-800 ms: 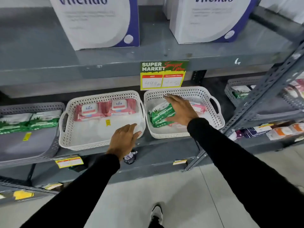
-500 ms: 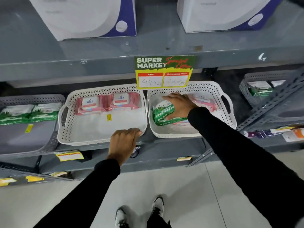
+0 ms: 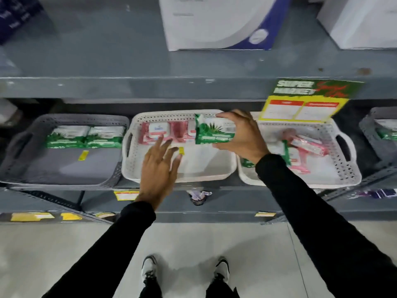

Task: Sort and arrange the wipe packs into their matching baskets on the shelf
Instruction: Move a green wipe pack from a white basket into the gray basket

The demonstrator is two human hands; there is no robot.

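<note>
My right hand [image 3: 242, 136] grips a green wipe pack [image 3: 212, 131] and holds it above the middle white basket [image 3: 193, 177]. That basket holds two pink wipe packs [image 3: 158, 133] along its back wall. My left hand [image 3: 158, 168] hovers over the basket's front with its fingers spread and nothing in it. The grey basket [image 3: 64, 179] at the left holds two green wipe packs [image 3: 86, 136]. In the right white basket [image 3: 335, 179] pink packs [image 3: 309, 147] lie mixed with another green pack [image 3: 285, 151], partly hidden by my right sleeve.
A yellow and green price sign [image 3: 305, 104] hangs from the upper shelf edge over the right basket. Large white boxes [image 3: 217, 22] stand on the upper shelf. Another grey basket [image 3: 380, 134] sits at the far right. My shoes [image 3: 150, 267] are on the pale floor below.
My right hand lifted the green pack out of the right white basket and carried it left over the middle one. My left hand let go of the rim and opened. The view shifted left.
</note>
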